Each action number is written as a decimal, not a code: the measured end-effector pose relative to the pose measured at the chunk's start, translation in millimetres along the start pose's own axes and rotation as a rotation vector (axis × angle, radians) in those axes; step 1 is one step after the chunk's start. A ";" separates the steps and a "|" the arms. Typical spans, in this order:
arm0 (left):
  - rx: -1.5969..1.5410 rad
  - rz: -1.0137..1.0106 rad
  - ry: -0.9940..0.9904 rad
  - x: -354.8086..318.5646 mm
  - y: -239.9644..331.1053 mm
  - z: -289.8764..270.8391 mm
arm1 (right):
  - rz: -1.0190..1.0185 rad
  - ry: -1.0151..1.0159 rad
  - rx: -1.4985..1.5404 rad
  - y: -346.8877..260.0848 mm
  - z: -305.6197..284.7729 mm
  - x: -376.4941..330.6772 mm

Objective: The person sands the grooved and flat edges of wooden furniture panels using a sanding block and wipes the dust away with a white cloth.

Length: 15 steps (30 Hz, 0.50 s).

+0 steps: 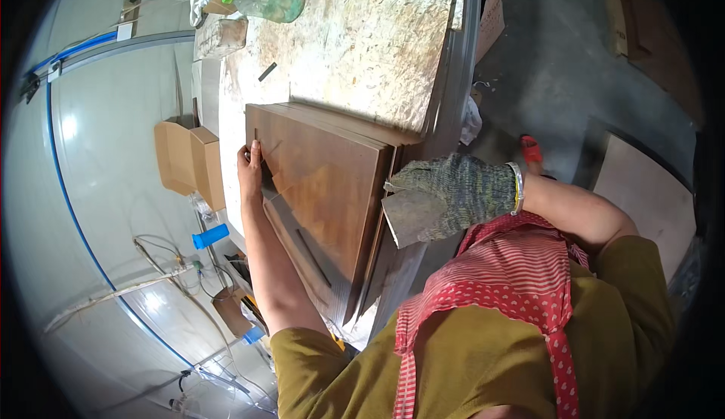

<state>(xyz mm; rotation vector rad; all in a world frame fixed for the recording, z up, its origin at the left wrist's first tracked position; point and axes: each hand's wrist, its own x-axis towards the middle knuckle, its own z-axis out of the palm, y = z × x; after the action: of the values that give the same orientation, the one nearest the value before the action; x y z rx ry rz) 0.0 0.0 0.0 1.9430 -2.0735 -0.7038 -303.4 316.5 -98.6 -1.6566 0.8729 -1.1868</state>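
Observation:
A stack of dark brown wood panels (pixel 332 192) lies on a pale chipboard workbench (pixel 362 34). My bare left hand (pixel 250 174) rests on the left edge of the top panel, fingers pressed against it beside a small notch. My right hand (pixel 445 196), in a grey knitted glove, grips the right edge of the stack. A long narrow slot runs along the top panel near my body.
A clear plastic bottle with a green cap (pixel 268 4) lies at the bench's far end beside cardboard scraps. An open cardboard box (pixel 189 164) and a blue cylinder (pixel 210 235) sit left of the bench. Concrete floor and a flat board (pixel 649 200) lie to the right.

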 end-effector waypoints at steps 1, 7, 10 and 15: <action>-0.002 0.008 0.005 0.2 -0.8 2.1 | 0.019 -0.019 -0.017 1.7 -1.3 -1.5; 0.079 0.062 0.052 -5.9 1.5 2.7 | -0.084 0.045 -0.187 7.5 16.5 -8.0; 0.220 0.231 0.206 -34.2 34.2 10.1 | 0.024 0.052 -0.136 1.3 18.0 -13.1; 0.080 0.713 -0.199 -195.4 69.5 34.5 | 0.116 0.342 0.118 -4.9 -17.4 -29.2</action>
<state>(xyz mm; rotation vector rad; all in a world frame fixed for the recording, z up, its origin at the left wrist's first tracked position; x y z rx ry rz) -56.4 199.4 35.7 1.0421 -2.6949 -0.6607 -328.4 340.0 -101.0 -1.3103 1.0710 -1.4356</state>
